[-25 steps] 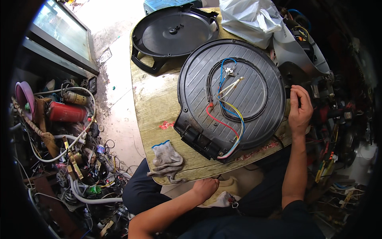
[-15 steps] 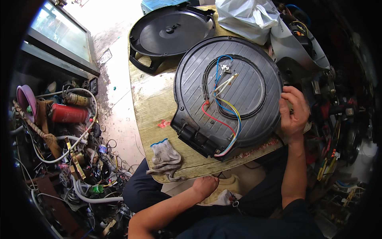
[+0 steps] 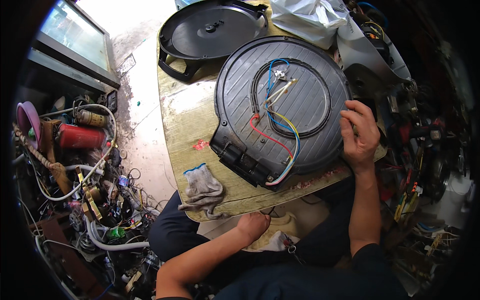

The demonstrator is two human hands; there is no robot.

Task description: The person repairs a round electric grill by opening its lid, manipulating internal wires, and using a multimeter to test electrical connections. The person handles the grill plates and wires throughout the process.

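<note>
Table (image 3: 187,120) carries a round black casing (image 3: 305,107), laid flat, presumably for stability. The right hand (image 3: 361,137) is half-open at the casing's right rim, fingers bent, seemingly empty; the left hand (image 3: 253,226) curls below the table edge, grip too hidden to tell. Coloured wires (image 3: 297,145) lie uppermost, likely for easy reach.

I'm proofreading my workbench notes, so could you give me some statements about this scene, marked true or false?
1. The right hand is at the right edge of the black ribbed disc. True.
2. The glove lies on the disc. False: it lies on the table.
3. A red wire lies over the disc. True.
4. The left hand grips the white bag. False: the left hand is by the table's near edge, far from the bag.
</note>
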